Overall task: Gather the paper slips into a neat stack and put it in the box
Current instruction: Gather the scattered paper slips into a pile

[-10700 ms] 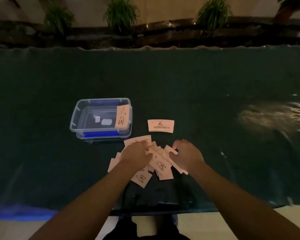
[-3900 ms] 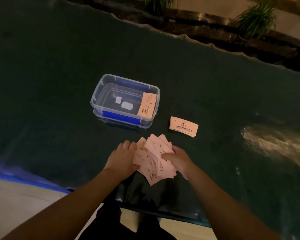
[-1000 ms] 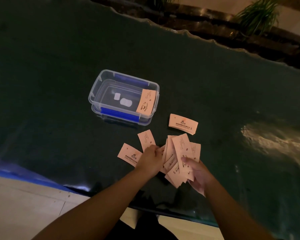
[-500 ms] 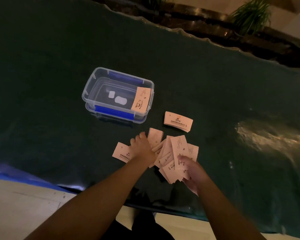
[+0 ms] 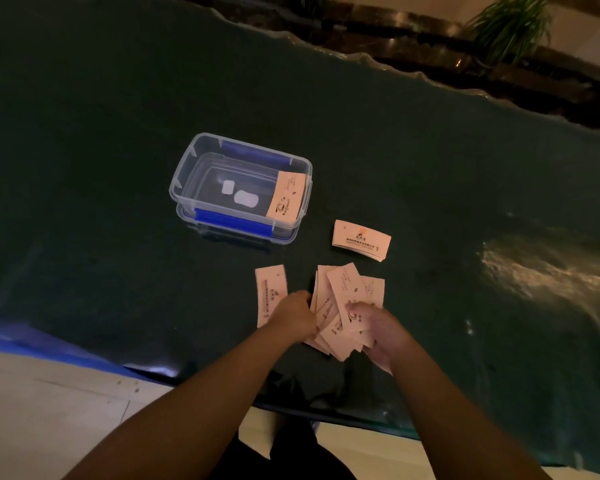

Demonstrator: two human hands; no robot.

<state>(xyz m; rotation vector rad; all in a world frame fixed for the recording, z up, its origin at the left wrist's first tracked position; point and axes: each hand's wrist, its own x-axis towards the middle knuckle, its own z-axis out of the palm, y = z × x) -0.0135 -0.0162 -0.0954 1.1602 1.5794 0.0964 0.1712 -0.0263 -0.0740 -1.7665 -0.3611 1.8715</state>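
Note:
A fanned bunch of pink paper slips (image 5: 343, 299) sits near the table's front edge, held in my right hand (image 5: 378, 330) with the thumb on top. My left hand (image 5: 295, 315) holds a single slip (image 5: 270, 289) just left of the bunch, its fingers curled over the slip's lower end. A neat small stack of slips (image 5: 361, 240) lies flat on the table beyond the bunch. The clear plastic box (image 5: 194, 161) with blue clips stands at the back left, and one slip (image 5: 286, 198) leans against its right inner wall.
The dark green table cover (image 5: 118, 98) ends at a wavy far edge with a stone ledge and plants (image 5: 510, 26) behind. The near table edge (image 5: 153, 370) runs just below my forearms, with pale floor beneath. A bright glare patch (image 5: 541, 271) lies at right.
My left hand has gathered the two loose slips at the left into one upright slip beside the bunch. The right hand keeps the fanned bunch. The camera has shifted slightly.

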